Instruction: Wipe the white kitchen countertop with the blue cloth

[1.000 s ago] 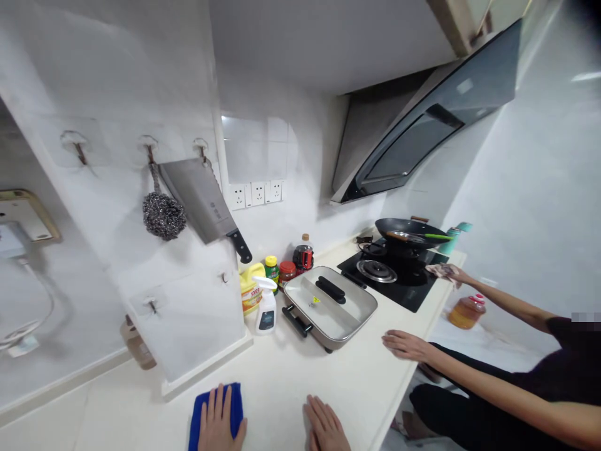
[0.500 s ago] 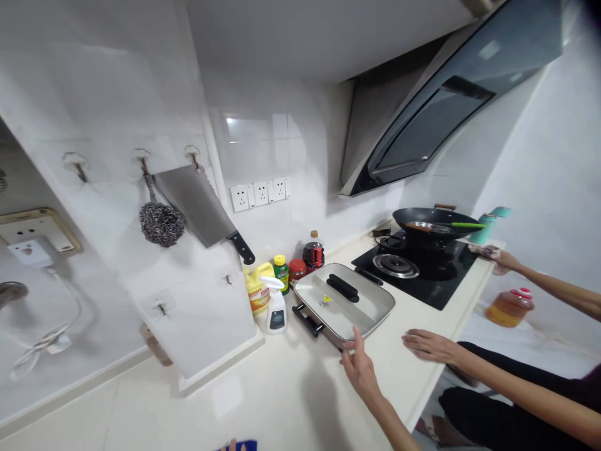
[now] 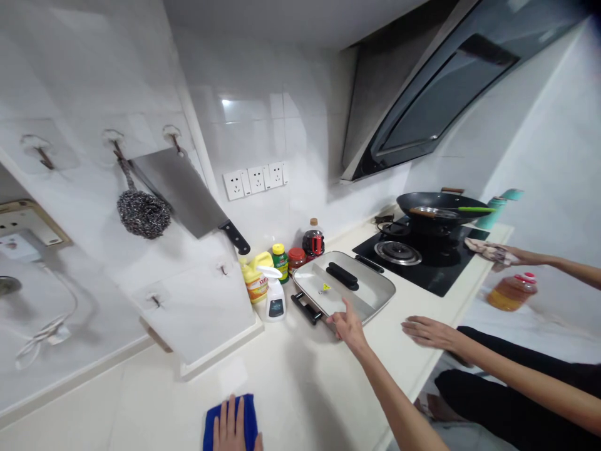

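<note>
My left hand [image 3: 229, 429] lies flat, fingers spread, on a folded blue cloth [image 3: 251, 408] on the counter at the bottom. My right hand [image 3: 350, 329] is at the near edge of a rectangular electric pan [image 3: 282, 282], seemingly touching its rim. Its index finger points forward over the lid and its thumb sticks out left; the other fingers are partly curled and hidden. A glass lid [image 3: 375, 291] with a black handle [image 3: 342, 275] covers the pan. A black side handle [image 3: 306, 309] is left of this hand.
A white spray bottle [image 3: 275, 300] and yellow jug [image 3: 256, 282] stand left of the pan. A wok [image 3: 441, 210] sits on the black hob [image 3: 434, 266]. A co-worker's hand [image 3: 427, 331] rests on the counter; their other holds a rag [image 3: 491, 250]. A cleaver [image 3: 183, 194] hangs on the wall.
My left hand and the blue cloth have come further into view at the bottom. My right hand has shifted forward and left along the pan's near edge. The view has tilted slightly.
</note>
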A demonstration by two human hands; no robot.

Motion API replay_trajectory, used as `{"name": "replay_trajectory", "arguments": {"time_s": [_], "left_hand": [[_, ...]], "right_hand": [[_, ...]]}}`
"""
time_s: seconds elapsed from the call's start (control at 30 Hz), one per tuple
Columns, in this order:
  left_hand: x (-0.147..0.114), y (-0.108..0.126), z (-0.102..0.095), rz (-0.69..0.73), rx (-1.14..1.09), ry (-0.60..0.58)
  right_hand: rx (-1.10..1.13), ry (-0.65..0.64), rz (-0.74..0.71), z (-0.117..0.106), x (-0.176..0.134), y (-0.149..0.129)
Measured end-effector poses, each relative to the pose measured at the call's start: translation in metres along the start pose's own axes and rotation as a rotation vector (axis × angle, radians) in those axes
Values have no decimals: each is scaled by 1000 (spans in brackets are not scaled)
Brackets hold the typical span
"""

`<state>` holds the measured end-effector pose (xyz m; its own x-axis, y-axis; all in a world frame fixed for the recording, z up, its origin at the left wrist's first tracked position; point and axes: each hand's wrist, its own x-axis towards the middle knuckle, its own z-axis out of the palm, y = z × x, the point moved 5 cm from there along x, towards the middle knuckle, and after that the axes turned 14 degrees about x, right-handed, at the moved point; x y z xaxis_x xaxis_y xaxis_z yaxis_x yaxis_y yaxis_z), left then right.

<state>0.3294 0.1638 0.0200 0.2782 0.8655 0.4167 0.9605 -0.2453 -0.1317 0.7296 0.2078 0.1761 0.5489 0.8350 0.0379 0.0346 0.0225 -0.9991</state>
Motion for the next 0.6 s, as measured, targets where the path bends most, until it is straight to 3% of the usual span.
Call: {"name": "replay_trajectory", "arguments": {"time_s": [0.1,0.2,0.27,0.37,0.5,0.6], "left_hand": [[15,-1,2,16,25,40],[27,-3,5,22,40,50],[32,-4,6,28,41,49],[41,-5,6,36,36,21],[60,-6,7,8,31,-61],[78,-7,10,1,9,-156]], "right_hand": [[11,-156,-67,30,-36,10],[3,-311,-29,62,-90,50],[-4,-379,42,71,-113,82],[-8,-316,111,55,-108,107],[-8,-176,34,14,-64,89],[-53,-81,-11,-2,-55,82]]}}
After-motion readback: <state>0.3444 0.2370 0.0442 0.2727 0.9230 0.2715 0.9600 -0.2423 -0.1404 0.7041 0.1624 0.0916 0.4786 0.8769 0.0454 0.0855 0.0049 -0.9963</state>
